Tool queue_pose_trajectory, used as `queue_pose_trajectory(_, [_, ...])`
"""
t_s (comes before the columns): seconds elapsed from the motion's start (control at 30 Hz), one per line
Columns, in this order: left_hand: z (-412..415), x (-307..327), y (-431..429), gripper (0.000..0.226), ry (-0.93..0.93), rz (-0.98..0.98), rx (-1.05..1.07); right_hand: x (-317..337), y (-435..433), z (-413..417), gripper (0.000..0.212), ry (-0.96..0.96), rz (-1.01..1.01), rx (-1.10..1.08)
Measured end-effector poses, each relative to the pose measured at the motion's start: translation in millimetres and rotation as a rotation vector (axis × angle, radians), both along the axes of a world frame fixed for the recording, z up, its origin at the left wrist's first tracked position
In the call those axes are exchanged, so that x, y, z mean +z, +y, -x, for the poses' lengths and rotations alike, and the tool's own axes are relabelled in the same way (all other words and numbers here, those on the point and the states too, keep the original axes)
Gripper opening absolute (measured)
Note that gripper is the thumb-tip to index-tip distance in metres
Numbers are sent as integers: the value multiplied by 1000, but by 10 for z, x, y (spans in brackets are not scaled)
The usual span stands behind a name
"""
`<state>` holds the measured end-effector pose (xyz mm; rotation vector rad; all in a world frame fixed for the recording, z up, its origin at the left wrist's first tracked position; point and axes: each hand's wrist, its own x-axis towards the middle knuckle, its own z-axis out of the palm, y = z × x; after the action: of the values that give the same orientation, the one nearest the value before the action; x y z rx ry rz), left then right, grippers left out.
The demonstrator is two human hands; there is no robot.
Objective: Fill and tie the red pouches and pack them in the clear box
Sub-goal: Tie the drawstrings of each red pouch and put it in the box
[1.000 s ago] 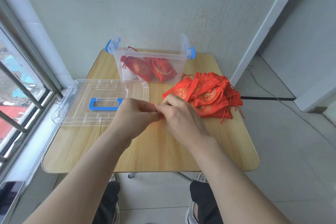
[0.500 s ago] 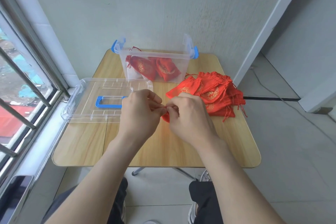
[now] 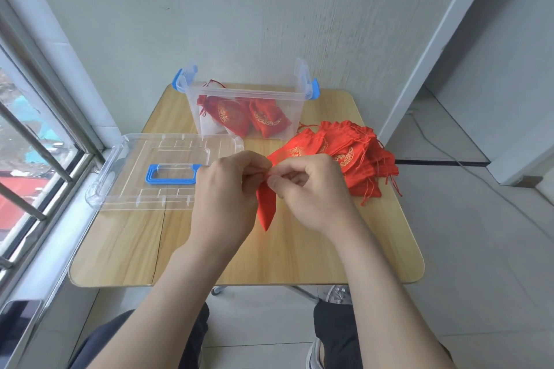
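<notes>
Currently pouch [image 3: 265,207] hangs mouth-up, long axis running from the pinch down toward the body, tip low over the desk [image 3: 299,255]. Left grip [image 3: 227,189] and right grip [image 3: 311,189] both clamp its mouth, equally near. Box [image 3: 192,111] stands straight ahead beyond both grips, open.
</notes>
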<state>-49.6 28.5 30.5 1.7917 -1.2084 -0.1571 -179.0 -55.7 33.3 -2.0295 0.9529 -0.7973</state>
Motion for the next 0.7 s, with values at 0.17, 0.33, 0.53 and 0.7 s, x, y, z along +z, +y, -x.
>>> queue_pose_trajectory(0.17, [-77,-6,-141,26,81,38,-55,17,-153,-40,12,-155,-299,20])
queue_pose_trajectory(0.33, [-244,71,-250,15,313,78,-140,32,-280,-98,11,-370,-523,42])
queue_pose_trajectory(0.53, [-360,175,-291,10,547,103,-205,15,-401,-193,16,-480,-667,83])
queue_pose_trajectory(0.7, [-351,208,-329,21,535,47,-234,9,-483,-239,5,-519,-733,28])
